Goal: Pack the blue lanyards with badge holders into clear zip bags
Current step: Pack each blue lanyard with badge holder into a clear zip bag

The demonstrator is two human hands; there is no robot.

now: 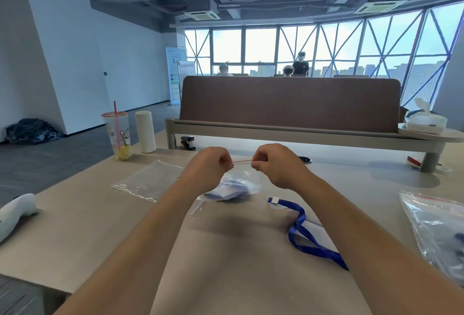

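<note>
Above the table (100, 227), the left hand (209, 164) and right hand (273, 164) pinch the red-striped mouth of the zip bag (238, 184), which hangs limp, light and probably slippery, best gripped along that stiffer seal.

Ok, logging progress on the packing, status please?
Left hand and right hand pinching red zip strip of held zip bag, blue lanyard inside. Loose lanyard waits on table. Nothing obstructing.
</note>
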